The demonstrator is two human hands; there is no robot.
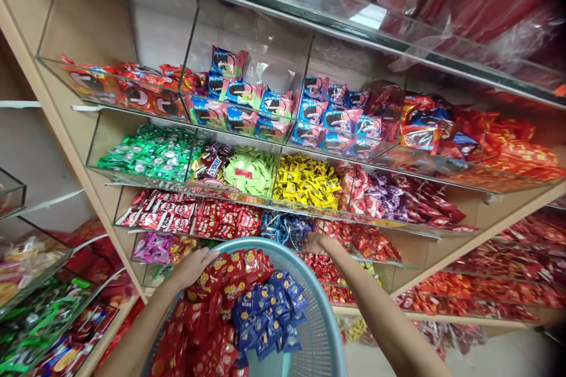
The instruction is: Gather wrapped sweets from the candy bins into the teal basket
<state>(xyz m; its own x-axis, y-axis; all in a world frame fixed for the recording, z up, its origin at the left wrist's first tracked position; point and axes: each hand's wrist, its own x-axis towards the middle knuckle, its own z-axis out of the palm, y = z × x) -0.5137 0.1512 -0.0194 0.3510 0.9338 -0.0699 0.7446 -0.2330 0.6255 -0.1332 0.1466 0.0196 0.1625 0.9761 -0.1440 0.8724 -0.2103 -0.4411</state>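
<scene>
A teal plastic basket (325, 306) is in front of me, holding red candy packets (198, 330) on its left and dark blue packets (269, 312) on its right. The thumb and fingers of my left hand (194, 265) close over the basket's far-left rim. Beyond the far rim, my right hand (315, 242) reaches into a low shelf compartment, at the right edge of a pile of dark blue wrapped sweets (280, 227). Its fingers blend into the packets, so whether they hold one is unclear.
Clear-fronted shelves hold blue-and-pink cookie packs (241, 94), green sweets (150, 150), yellow sweets (307, 179) and red-and-white packets (161, 212). A wooden side panel (66, 112) stands at left. Glass shelf edges (239, 194) run across above my hands. More red packets (499, 259) fill shelves at right.
</scene>
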